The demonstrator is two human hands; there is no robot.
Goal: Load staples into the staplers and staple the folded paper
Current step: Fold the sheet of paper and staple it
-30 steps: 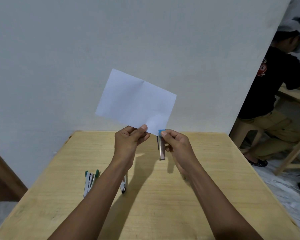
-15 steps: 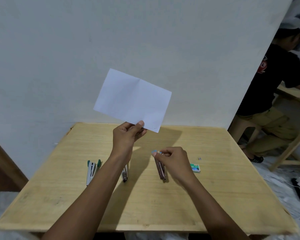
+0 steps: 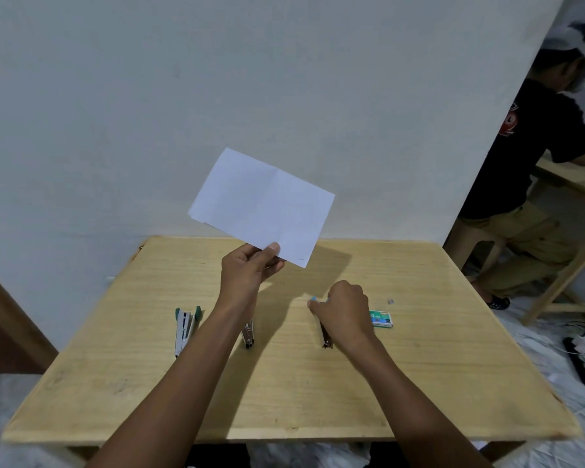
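Surface (image 3: 419, 366): pale wooden top, carrying three staplers and a staple box.

Folded paper (image 3: 264, 204): white, creased, held up in the air above the far edge of the surface and tilted. A faint dark mark near its lower right corner may be a staple, but it is too small to confirm.

Left hand (image 3: 247, 271): thumb and fingers pinch the paper's lower edge.

Right hand (image 3: 343, 312): lowered to the surface, fingers curled round the blue-tipped stapler (image 3: 325, 336), which lies flat.

Green-handled stapler (image 3: 183, 329): at the left, lying hinged open, its metal channel showing. Whether staples sit inside cannot be told.

Third stapler (image 3: 248, 334): between the other two, partly hidden by the left forearm.

Staple box (image 3: 380, 319): green, just right of the right hand.

Loose bit of staples (image 3: 390, 301): beyond the box.

Progress, as a judgement: one stapling is possibly done. The open stapler probably awaits loading or closing, and two staplers have yet to meet the paper.
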